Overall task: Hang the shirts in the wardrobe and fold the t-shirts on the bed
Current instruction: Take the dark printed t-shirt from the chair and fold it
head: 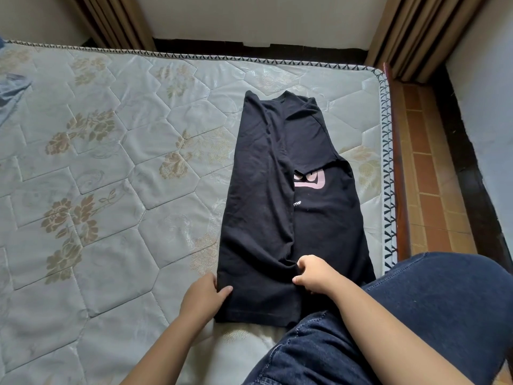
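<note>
Head view: black t-shirt [261, 195] is lying lengthwise on the bed [111, 168], sides folded inward, collar pointing away from me; my left grip [206, 295] is pinching its left folded edge near the hem; my right grip [313, 276] is clutching bunched fabric mid-hem, fingers curled.

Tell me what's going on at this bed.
A person is folding a black t-shirt on the mattress. The shirt lies flat with its collar away from them and its sides folded in, partly covering a pink print. The left hand grips the near left edge and the right hand pinches the fabric at the middle, close to the hem. A blue garment lies at the far left.
</note>
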Demonstrator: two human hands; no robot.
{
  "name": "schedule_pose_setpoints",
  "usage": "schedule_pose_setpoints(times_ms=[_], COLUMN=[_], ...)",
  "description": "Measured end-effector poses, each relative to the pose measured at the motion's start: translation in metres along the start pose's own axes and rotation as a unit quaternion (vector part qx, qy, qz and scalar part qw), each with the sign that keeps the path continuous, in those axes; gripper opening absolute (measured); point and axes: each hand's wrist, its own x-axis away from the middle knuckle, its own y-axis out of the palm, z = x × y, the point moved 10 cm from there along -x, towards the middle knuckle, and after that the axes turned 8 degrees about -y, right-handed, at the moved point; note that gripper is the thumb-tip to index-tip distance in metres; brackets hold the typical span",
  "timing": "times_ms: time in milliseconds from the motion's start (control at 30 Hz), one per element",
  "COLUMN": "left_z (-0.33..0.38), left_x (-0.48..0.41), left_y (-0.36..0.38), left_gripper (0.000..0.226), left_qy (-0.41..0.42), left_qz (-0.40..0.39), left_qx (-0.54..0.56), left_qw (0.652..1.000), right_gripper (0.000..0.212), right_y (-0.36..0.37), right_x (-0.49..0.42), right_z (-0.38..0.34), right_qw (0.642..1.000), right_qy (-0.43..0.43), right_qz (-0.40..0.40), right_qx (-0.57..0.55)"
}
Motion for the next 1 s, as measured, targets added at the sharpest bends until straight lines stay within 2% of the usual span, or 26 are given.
schedule_pose_setpoints(times_ms=[167,367,467,533,600,667,767,833,933,1000], left_z=[-0.003,0.001,0.017,0.036,0.058,0.071,0.077,0.08,0.08,0.081], left_x=[-0.002,0.0,0.004,0.009,0.015,0.015,0.011,0.009,0.005,0.004], left_y=[0.005,0.002,-0.014,-0.028,-0.028,-0.012,0.02,0.029,0.03,0.03], left_gripper=[0.038,0.038,0.044,0.046,0.043,0.041,0.039,0.045,0.048,0.051], left_qy=[-0.009,-0.013,0.008,0.051,0.104,0.133,0.126,0.126,0.117,0.114], left_qz=[-0.037,-0.052,0.015,0.097,0.135,0.093,-0.02,-0.042,-0.058,-0.067], left_qx=[-0.048,-0.107,-0.119,-0.128,-0.154,-0.161,-0.189,-0.219,-0.236,-0.249], left_qw=[0.998,0.993,0.993,0.986,0.973,0.973,0.974,0.967,0.963,0.96], right_gripper=[0.012,0.015,0.024,0.032,0.04,0.044,0.031,0.026,0.015,0.016], right_y=[-0.02,-0.015,-0.015,-0.023,-0.032,-0.039,-0.044,-0.052,-0.07,-0.075], right_x=[-0.003,-0.004,-0.008,-0.01,-0.014,-0.021,-0.036,-0.043,-0.051,-0.054], right_z=[-0.004,-0.006,-0.004,-0.003,-0.005,-0.009,-0.011,-0.015,-0.008,-0.002], right_qw=[0.996,0.994,0.998,0.995,0.987,0.981,0.978,0.974,0.952,0.949], right_qy=[-0.022,-0.015,-0.01,0.011,0.028,0.038,0.055,0.049,0.039,0.039], right_qz=[0.084,0.061,0.053,0.085,0.117,0.136,0.156,0.175,0.226,0.228], right_qx=[0.009,0.094,0.036,-0.043,-0.11,-0.136,-0.128,-0.134,-0.202,-0.216])
